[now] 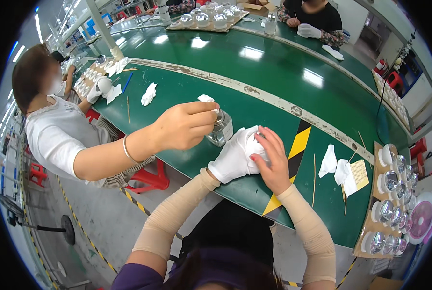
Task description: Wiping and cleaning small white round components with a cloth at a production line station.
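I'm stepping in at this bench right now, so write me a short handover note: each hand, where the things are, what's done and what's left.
Left hand: white-gloved, cupped around a small part that is mostly hidden.
Right hand: bare, fingers on the same part.
A co-worker's hand reaches in and dabs a white wipe on the small glass bottle beside the glove.
Tray of shiny domes and loose wipes lie to the right.
How many domes are finished cannot be told.

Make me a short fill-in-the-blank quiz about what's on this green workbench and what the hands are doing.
1. The person's left hand wears a ____ glove.
2. The co-worker's hand presses a white wipe onto a small glass ____.
3. The workbench surface is ____.
4. The person's right hand is ____, without a glove.

Missing words: white; bottle; green; bare
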Tool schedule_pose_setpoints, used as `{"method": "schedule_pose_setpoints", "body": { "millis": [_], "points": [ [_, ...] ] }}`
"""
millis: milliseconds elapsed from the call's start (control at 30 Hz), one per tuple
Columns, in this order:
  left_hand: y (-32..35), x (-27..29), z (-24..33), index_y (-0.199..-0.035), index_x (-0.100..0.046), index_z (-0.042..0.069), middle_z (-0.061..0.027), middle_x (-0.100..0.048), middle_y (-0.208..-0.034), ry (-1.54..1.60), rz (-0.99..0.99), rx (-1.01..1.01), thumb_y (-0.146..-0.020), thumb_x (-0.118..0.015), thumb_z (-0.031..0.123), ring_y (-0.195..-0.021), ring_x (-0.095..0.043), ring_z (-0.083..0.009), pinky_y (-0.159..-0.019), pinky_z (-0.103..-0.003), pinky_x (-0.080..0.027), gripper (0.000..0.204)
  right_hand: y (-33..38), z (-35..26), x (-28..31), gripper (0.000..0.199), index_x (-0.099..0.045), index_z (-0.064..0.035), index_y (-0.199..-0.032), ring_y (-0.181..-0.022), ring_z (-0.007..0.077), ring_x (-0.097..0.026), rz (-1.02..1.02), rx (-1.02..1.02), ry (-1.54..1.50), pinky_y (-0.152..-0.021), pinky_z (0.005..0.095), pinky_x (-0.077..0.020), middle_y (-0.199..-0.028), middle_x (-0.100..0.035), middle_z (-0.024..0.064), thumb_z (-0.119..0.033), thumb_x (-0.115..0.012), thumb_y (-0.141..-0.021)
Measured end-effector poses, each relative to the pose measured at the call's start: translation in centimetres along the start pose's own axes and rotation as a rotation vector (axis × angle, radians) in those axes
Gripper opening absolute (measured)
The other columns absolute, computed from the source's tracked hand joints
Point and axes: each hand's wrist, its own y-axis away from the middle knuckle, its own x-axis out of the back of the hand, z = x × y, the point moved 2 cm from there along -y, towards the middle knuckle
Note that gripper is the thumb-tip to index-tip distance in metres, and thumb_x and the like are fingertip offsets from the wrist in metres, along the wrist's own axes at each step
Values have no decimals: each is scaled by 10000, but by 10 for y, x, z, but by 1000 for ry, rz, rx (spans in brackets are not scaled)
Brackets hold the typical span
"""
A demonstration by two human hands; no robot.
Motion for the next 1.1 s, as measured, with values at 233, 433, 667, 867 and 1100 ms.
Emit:
{"method": "schedule_pose_setpoints", "body": {
  "millis": [233,433,667,867,1100],
  "points": [
    [10,3,-8,-1292,-448,11,-172,-533,-1212,-4,13,64,-723,-768,329,-1102,-527,-346,-951,-396,-436,726,-5,-2,-11,370,-607,-46,-1146,-1198,347,-484,63,20,14,-1002,421,-403,-1250,-554,129,-125,-695,-795],
    [8,2,3,-1381,-359,20,-150,-493,-1300,0,-71,161,-721,-801,312,-1197,-506,-294,-1024,-366,-401,847,1,3,-10,352,-601,-38,-1136,-1198,354,-481,54,-6,-9,-1008,429,-389,-1255,-549,139,-87,-670,-795],
    [7,6,11,-1283,-449,4,-164,-567,-1113,-48,58,34,-762,-733,326,-996,-562,-326,-859,-382,-466,675,0,0,-11,351,-589,-30,-1131,-1201,359,-476,62,-39,-13,-1014,433,-381,-1258,-546,141,-73,-660,-789],
    [7,8,11,-1304,-440,15,-158,-566,-1118,-15,53,60,-751,-749,333,-1012,-562,-320,-868,-382,-466,709,1,2,-12,361,-578,-20,-1141,-1201,356,-472,61,-27,-22,-1017,431,-377,-1260,-541,146,-47,-648,-788],
    [8,8,8,-1368,-382,16,-152,-530,-1213,-44,-33,117,-741,-771,325,-1086,-551,-308,-947,-376,-445,800,1,2,-13,350,-572,-14,-1155,-1212,333,-467,56,-41,-19,-1039,411,-359,-1274,-529,148,-43,-616,-809]
  ]
}}
